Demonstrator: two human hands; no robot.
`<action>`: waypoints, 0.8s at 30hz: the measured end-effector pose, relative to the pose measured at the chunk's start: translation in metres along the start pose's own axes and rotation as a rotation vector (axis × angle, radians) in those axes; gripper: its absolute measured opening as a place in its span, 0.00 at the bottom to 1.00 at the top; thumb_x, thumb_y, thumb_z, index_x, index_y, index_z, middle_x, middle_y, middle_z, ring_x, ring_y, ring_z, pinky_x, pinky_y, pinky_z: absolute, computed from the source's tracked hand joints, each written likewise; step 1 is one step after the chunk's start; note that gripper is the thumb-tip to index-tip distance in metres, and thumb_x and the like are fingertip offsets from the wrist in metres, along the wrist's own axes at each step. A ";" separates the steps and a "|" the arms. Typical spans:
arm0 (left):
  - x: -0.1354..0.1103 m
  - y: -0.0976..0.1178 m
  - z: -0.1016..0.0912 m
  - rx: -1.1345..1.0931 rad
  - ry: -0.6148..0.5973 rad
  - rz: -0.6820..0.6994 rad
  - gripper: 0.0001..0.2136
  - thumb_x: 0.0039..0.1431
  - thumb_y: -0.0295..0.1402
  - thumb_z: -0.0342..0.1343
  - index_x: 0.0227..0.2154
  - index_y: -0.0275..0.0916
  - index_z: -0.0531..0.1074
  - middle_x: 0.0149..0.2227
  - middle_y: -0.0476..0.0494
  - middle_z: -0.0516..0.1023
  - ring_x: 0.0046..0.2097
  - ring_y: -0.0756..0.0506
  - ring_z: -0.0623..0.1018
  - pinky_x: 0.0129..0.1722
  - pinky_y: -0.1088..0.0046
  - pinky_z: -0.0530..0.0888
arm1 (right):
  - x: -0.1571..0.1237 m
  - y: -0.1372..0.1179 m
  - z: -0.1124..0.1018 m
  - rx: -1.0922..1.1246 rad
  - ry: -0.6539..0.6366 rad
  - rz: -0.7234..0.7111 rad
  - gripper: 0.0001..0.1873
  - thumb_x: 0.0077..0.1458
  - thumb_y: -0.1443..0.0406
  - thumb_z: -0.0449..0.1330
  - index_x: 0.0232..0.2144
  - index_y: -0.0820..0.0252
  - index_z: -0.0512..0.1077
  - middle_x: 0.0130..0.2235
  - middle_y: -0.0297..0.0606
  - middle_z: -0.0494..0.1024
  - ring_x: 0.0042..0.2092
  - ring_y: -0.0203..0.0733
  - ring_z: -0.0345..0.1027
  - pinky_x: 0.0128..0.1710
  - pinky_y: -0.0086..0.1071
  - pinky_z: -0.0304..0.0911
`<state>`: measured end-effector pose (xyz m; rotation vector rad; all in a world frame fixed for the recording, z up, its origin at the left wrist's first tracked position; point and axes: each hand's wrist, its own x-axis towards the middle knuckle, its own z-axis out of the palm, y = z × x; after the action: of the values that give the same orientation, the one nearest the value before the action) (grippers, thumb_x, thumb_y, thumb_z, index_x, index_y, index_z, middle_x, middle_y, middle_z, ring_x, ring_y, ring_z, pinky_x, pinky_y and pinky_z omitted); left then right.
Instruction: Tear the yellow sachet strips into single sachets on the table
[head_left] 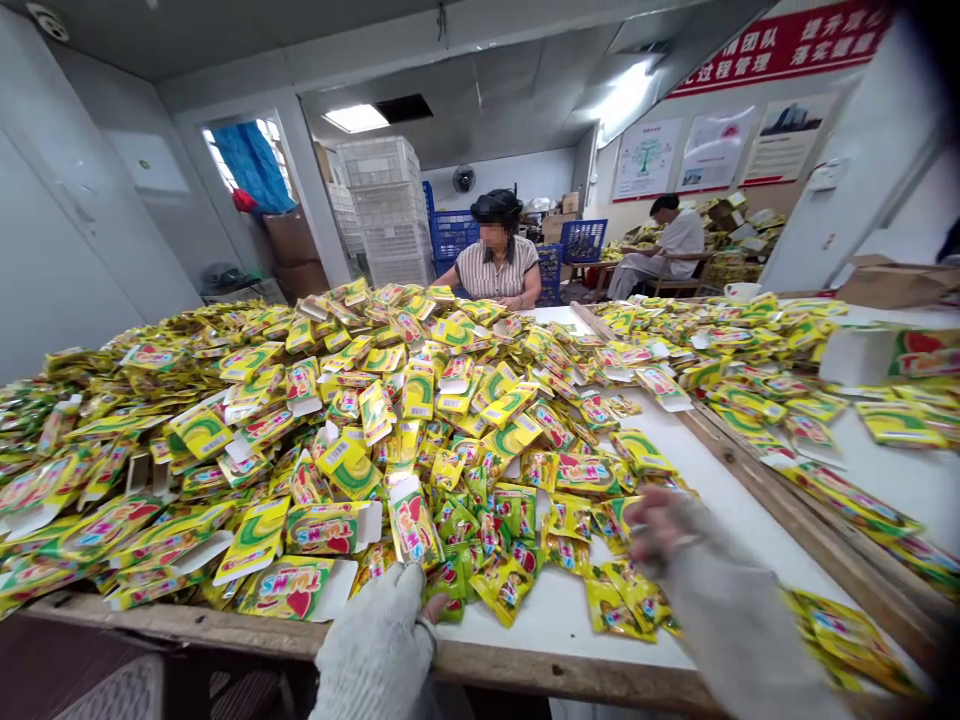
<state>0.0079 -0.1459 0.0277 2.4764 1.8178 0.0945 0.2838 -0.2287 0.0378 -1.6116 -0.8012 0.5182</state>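
My left hand (379,635), in a white knit glove with the thumb tip bare, is at the table's front edge. Its fingers are closed at the lower end of a small yellow carton (414,525) printed with a melon, whose white flap stands up. Just beyond lie small green and yellow candy packets (504,585). Motion blurs my right hand (664,525), in a pale sleeve, above the yellow packets (619,595) on the right; whether its fingers hold anything is unclear. A large heap of yellow cartons (349,465) rises behind my left hand.
Wooden strips edge and divide the white table (551,610). More cartons and packets lie beyond the divider (750,470), near an open cardboard box (896,280). Across the table sits a person in a striped top (499,270); another person (667,245) sits farther back. White crates (386,200) are stacked behind.
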 end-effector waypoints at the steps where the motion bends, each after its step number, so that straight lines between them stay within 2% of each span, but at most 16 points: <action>1: 0.003 0.005 0.002 0.018 -0.009 -0.020 0.10 0.63 0.35 0.49 0.40 0.38 0.74 0.41 0.37 0.79 0.45 0.36 0.78 0.43 0.61 0.71 | -0.007 -0.002 0.021 -0.013 -0.168 0.043 0.18 0.57 0.54 0.53 0.41 0.60 0.73 0.29 0.40 0.77 0.31 0.45 0.71 0.32 0.36 0.69; 2: 0.005 0.008 0.004 0.018 -0.016 -0.033 0.12 0.62 0.35 0.50 0.44 0.38 0.73 0.43 0.35 0.79 0.46 0.36 0.77 0.44 0.61 0.71 | -0.014 -0.002 0.041 -0.099 -0.274 0.038 0.15 0.56 0.57 0.54 0.37 0.60 0.74 0.27 0.39 0.76 0.31 0.46 0.72 0.33 0.37 0.69; 4: 0.011 0.011 0.010 -0.021 -0.026 -0.038 0.16 0.60 0.34 0.53 0.51 0.38 0.69 0.50 0.34 0.76 0.49 0.37 0.76 0.46 0.62 0.71 | -0.022 0.003 0.075 -0.253 -0.359 -0.096 0.12 0.53 0.62 0.56 0.36 0.61 0.76 0.36 0.42 0.79 0.41 0.47 0.73 0.45 0.37 0.68; 6: 0.016 0.008 0.017 -0.097 -0.017 -0.024 0.20 0.55 0.32 0.57 0.52 0.40 0.67 0.55 0.36 0.72 0.52 0.39 0.74 0.48 0.65 0.69 | -0.026 0.011 0.095 -0.427 -0.423 -0.173 0.16 0.51 0.66 0.58 0.43 0.62 0.76 0.48 0.46 0.78 0.51 0.50 0.70 0.55 0.38 0.61; 7: 0.017 0.005 0.020 -0.147 -0.008 -0.017 0.20 0.53 0.31 0.59 0.50 0.41 0.68 0.54 0.38 0.72 0.52 0.40 0.74 0.48 0.66 0.69 | -0.026 0.014 0.100 -0.501 -0.461 -0.178 0.21 0.50 0.68 0.59 0.48 0.63 0.75 0.52 0.48 0.76 0.55 0.51 0.67 0.59 0.39 0.58; 9: 0.017 -0.002 0.026 -0.274 -0.010 -0.023 0.14 0.52 0.30 0.59 0.42 0.42 0.70 0.46 0.43 0.77 0.46 0.43 0.76 0.44 0.70 0.70 | -0.025 0.019 0.104 -0.608 -0.521 -0.144 0.27 0.49 0.70 0.59 0.54 0.65 0.71 0.57 0.52 0.72 0.60 0.53 0.63 0.61 0.40 0.54; 10: 0.017 -0.006 0.027 -0.358 -0.011 -0.024 0.10 0.53 0.30 0.57 0.39 0.42 0.69 0.40 0.46 0.78 0.42 0.44 0.76 0.42 0.71 0.70 | -0.024 0.021 0.103 -0.635 -0.543 -0.117 0.27 0.49 0.70 0.59 0.53 0.65 0.72 0.56 0.52 0.73 0.59 0.54 0.64 0.59 0.40 0.56; 12: 0.015 -0.011 0.029 -0.557 -0.003 -0.028 0.07 0.56 0.32 0.53 0.38 0.43 0.69 0.36 0.48 0.78 0.40 0.44 0.77 0.40 0.71 0.71 | -0.022 0.022 0.099 -0.656 -0.564 -0.066 0.20 0.47 0.70 0.59 0.45 0.63 0.76 0.47 0.49 0.79 0.50 0.52 0.71 0.50 0.38 0.63; 14: 0.013 -0.013 0.027 -0.748 0.034 -0.028 0.09 0.58 0.35 0.52 0.41 0.43 0.70 0.40 0.46 0.79 0.44 0.43 0.77 0.44 0.70 0.72 | -0.021 0.022 0.094 -0.651 -0.569 -0.058 0.11 0.45 0.70 0.60 0.34 0.59 0.76 0.37 0.41 0.80 0.41 0.47 0.72 0.41 0.34 0.64; 16: 0.010 -0.012 0.025 -0.881 0.059 -0.048 0.10 0.58 0.41 0.53 0.38 0.42 0.72 0.39 0.45 0.79 0.43 0.41 0.77 0.44 0.68 0.73 | -0.021 0.022 0.090 -0.581 -0.549 -0.080 0.06 0.45 0.69 0.60 0.30 0.57 0.73 0.35 0.37 0.79 0.39 0.43 0.71 0.39 0.31 0.62; 19: 0.006 -0.003 0.026 -1.109 0.058 -0.131 0.14 0.54 0.48 0.58 0.30 0.41 0.71 0.31 0.48 0.76 0.32 0.44 0.77 0.33 0.69 0.74 | -0.022 0.024 0.086 -0.372 -0.548 -0.039 0.04 0.46 0.66 0.59 0.29 0.57 0.68 0.31 0.34 0.76 0.35 0.41 0.68 0.36 0.30 0.63; 22: 0.001 0.011 0.032 -1.413 0.014 -0.240 0.20 0.46 0.52 0.64 0.28 0.40 0.66 0.26 0.52 0.73 0.25 0.48 0.76 0.24 0.74 0.71 | -0.025 0.025 0.084 -0.162 -0.610 0.059 0.05 0.47 0.64 0.58 0.30 0.56 0.66 0.27 0.31 0.73 0.30 0.38 0.66 0.29 0.28 0.62; 24: -0.002 0.018 0.037 -1.541 -0.043 -0.259 0.24 0.42 0.53 0.66 0.26 0.40 0.64 0.22 0.54 0.71 0.22 0.49 0.74 0.21 0.77 0.68 | -0.028 0.025 0.082 -0.074 -0.643 0.090 0.06 0.47 0.63 0.58 0.31 0.56 0.68 0.29 0.32 0.75 0.30 0.39 0.68 0.29 0.29 0.64</action>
<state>0.0275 -0.1540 -0.0078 1.1122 1.1407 0.9574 0.2115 -0.1958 -0.0057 -1.5631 -1.2323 1.1128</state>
